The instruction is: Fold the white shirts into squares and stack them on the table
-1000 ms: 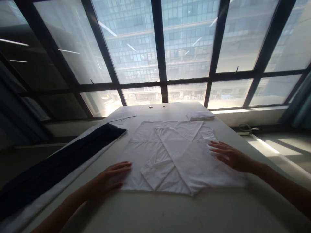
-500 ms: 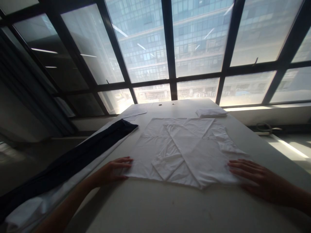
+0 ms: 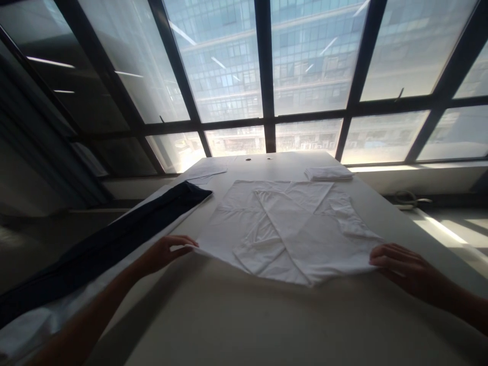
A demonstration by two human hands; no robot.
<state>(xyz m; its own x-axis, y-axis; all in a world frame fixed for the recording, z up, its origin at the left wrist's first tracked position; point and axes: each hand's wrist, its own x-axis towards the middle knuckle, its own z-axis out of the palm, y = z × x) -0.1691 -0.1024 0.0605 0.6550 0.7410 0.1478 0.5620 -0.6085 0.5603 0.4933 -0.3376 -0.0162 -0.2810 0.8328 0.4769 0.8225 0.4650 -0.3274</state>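
Pinching creased white cloth (image 3: 295, 223) by its near corners, left hand (image 3: 168, 251) and right hand (image 3: 402, 265) have fingers closed; long dark fabric (image 3: 125, 236) lines the table's (image 3: 244, 330) left edge.

The left grip (image 3: 163, 251) at eight o'clock and right grip (image 3: 406, 267) at four are bare, slim-fingered, with slender bare forearms (image 3: 109, 305).

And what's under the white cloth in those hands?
A pale tabletop shows beneath the raised near edge; farther in, the white cloth itself hides whatever lies below.

Dk-framed windows (image 3: 312, 61), bluish curtain (image 3: 49, 142) L, wht tbl (image 3: 229, 325), sunlit flr (image 3: 467, 235) R
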